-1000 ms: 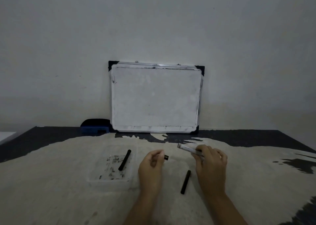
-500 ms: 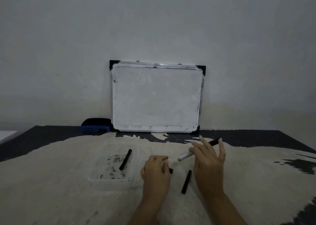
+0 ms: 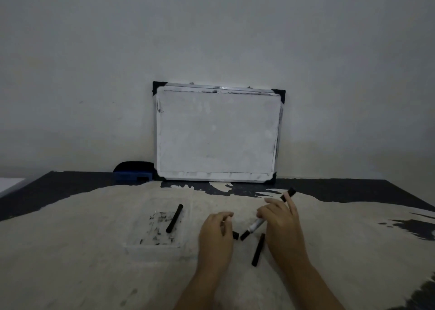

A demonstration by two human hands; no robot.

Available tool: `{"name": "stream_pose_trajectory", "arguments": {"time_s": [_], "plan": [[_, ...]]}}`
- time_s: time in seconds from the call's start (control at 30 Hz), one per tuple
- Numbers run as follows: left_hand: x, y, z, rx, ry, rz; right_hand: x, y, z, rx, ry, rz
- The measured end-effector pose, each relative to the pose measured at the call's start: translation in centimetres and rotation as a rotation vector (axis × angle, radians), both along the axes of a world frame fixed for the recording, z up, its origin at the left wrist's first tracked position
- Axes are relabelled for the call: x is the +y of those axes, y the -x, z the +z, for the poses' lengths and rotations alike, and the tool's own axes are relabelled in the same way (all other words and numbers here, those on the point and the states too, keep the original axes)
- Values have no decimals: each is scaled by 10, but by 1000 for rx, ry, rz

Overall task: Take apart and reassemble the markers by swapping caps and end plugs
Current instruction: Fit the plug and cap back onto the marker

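Note:
My right hand point(image 3: 280, 222) grips a white-barrelled marker point(image 3: 255, 226) that slants from a black end at the upper right, past my fingers, down to a black tip at the lower left. My left hand point(image 3: 215, 233) rests knuckles-up on the table, fingers curled; a small black plug point(image 3: 235, 235) lies at its fingertips, a short gap from the marker's lower tip. Whether the fingers still touch the plug I cannot tell. A black cap point(image 3: 258, 249) lies on the table between my wrists. Another black piece point(image 3: 174, 218) lies slanted in a clear tray point(image 3: 141, 243).
A small whiteboard point(image 3: 217, 133) leans against the wall at the back of the table. A blue and black eraser point(image 3: 133, 172) sits to its left. The table top is pale with dark worn patches along its back and right edges.
The right hand turned the marker round, so its far end now points up right and its tip swung down toward the left hand. The left hand lowered to the table with the plug.

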State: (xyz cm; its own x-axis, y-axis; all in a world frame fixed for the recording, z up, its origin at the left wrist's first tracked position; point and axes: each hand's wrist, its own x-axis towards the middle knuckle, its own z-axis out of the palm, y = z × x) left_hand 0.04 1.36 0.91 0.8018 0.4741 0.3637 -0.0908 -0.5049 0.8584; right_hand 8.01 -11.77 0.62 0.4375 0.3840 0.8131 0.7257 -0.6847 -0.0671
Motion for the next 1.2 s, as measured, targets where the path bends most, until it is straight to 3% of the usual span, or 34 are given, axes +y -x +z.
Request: {"name": "stream_pose_trajectory", "arguments": {"time_s": [0.2,0.53,0.67,0.9,1.07,1.2], "plan": [[-3,3,2,-16,-118,-43,-1,9,4,36,-206,-40],[-4,4,6,-75,-119,-73,0,14,5,26,-232,-80],[-4,2,12,-144,-123,-19,0,12,4,22,-269,-106],[23,12,56,-227,-347,161,-3,15,9,29,-359,-170],[74,27,68,-40,-316,552,-3,15,8,38,-348,-166],[96,31,55,225,-420,690,-1,15,8,44,-321,-146]]}}
